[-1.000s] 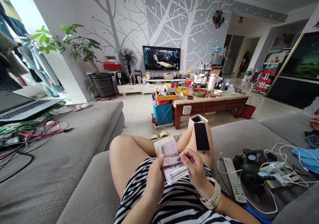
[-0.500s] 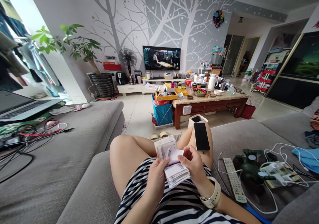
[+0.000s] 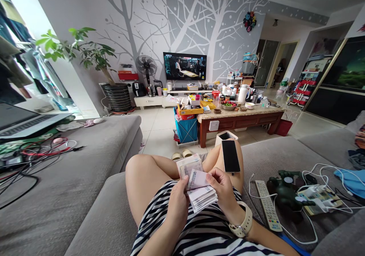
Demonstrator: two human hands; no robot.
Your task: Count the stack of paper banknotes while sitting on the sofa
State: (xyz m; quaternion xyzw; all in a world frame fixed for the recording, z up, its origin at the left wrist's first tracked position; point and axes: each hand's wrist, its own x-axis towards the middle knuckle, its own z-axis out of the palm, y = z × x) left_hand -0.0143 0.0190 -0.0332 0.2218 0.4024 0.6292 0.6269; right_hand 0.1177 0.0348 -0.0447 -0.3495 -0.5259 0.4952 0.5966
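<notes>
A thick bundle of pale, printed paper slips that look like banknotes is folded over in my left hand, thumb on top. Its far part lies flat, and the near ends fan out towards me above my striped clothing. My right hand pinches the right edge of one banknote between thumb and fingers. A large printed figure shows on that note. The fingers under the bundle are mostly hidden. A pale watch is on my right wrist. Beyond the right hand, a phone rests on my thigh, screen dark.
To my right on the sofa lie a remote control, a dark green figure and a power strip with white cables. A laptop and tangled cables are at the left. Ahead stands a crowded coffee table.
The pinched banknote has been turned to lie flatter, showing more of its printed face. My right hand has shifted slightly; the left thumb has moved a little left along the bundle.
</notes>
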